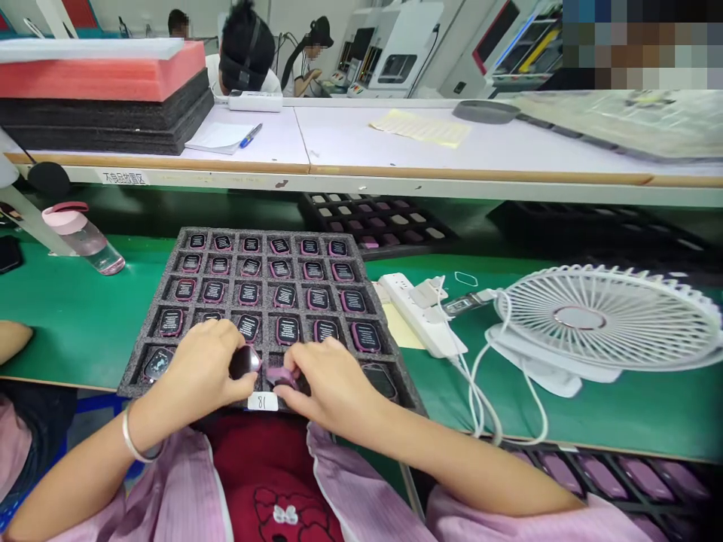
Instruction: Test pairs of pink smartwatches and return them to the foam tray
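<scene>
A dark grey foam tray (147,320) lies before me, its compartments holding several purple-rimmed smartwatches (285,296), most with white text on their screens. At its near edge, my left hand (206,365) is closed on a smartwatch with a dark screen (245,362), tilted above a front compartment. Just right of it, my right hand (333,380) pinches a purple smartwatch case (281,376) between thumb and fingers; its screen is turned out of sight. A white label (263,401) marked 81 is on the tray's front edge. My left hand covers part of the front left compartments.
A white power strip (421,316) with cables and a white fan (610,320) stand to the right. Left is a pink-lidded bottle (84,237). A shelf (333,162) crosses behind, with another tray (378,222) beneath. Someone's elbow (12,341) shows at far left.
</scene>
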Available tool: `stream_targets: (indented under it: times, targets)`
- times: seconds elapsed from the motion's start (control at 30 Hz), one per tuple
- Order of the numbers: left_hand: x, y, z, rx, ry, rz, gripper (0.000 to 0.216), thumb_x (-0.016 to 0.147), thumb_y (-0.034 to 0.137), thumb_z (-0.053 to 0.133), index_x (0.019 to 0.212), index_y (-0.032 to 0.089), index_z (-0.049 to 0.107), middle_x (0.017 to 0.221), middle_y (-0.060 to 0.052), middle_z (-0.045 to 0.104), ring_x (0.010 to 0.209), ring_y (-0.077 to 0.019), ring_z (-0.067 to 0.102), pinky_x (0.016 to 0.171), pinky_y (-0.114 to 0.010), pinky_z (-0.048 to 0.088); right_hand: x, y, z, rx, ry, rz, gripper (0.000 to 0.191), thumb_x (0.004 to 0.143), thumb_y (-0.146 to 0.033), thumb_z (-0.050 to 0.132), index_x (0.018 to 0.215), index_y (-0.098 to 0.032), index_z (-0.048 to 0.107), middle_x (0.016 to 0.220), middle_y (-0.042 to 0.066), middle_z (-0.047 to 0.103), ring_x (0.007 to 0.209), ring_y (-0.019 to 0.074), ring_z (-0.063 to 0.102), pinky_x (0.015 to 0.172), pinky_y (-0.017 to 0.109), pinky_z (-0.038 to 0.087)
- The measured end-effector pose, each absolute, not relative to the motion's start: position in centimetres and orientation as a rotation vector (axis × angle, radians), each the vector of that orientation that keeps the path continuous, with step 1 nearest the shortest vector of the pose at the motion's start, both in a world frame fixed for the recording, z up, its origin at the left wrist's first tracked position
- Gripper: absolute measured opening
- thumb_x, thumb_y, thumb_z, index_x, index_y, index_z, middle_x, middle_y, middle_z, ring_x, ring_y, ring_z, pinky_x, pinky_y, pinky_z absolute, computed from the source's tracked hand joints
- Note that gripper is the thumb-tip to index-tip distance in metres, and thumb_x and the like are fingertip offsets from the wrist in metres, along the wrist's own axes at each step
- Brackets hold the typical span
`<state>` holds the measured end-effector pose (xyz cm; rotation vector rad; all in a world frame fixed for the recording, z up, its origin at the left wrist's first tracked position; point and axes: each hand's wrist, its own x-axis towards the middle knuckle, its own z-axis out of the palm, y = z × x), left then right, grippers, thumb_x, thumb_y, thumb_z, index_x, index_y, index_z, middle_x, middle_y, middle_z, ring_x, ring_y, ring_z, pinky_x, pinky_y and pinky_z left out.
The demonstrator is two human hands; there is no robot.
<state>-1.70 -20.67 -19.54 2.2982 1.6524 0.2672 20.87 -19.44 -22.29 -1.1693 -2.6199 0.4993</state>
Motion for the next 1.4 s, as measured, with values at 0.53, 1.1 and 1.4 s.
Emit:
stream_targets:
  times: [0.53,1.1,1.4]
  targets:
    - [-2.0,-6.8,-15.2,1.327,1.182,1.067,0.037,0.07,0.032,0.071,0.101,0.016,0.059,0.079,0.004,0.049,0.057,-0.0077,0.039,0.052,-0.024,0.031,18.1,-5.7,-18.4,-0.584,-0.979,1.972,0.044,0.08,-0.03,0.085,0.118,-0.018,0.067,0.099,0.006,0.077,0.071,0.0137,0.072,0.068,0.025,0.057]
    - [-1.4,-8.9,-18.1,1.558,1.367,1.1,0.041,0.077,0.032,0.065,0.115,0.02,0.055,0.095,-0.003,0.062,0.085,-0.0185,0.06,0.076,-0.032,0.049,18.8,-7.2,-20.3,-0.55,-1.136,2.074,0.055,0.081,-0.034,0.088,0.125,-0.02,0.058,0.083,0.002,0.074,0.076,0.0167,0.076,0.07,0.026,0.056]
    - [-0.8,-9.7,-17.9,1.484,1.365,1.225,0.04,0.074,0.03,0.067,0.111,0.019,0.057,0.097,-0.004,0.062,0.089,-0.0189,0.06,0.079,-0.032,0.05,18.7,-7.6,-20.3,-0.516,-1.016,2.109,0.053,0.081,-0.032,0.088,0.127,-0.02,0.064,0.095,0.004,0.074,0.078,0.016,0.074,0.076,0.029,0.057]
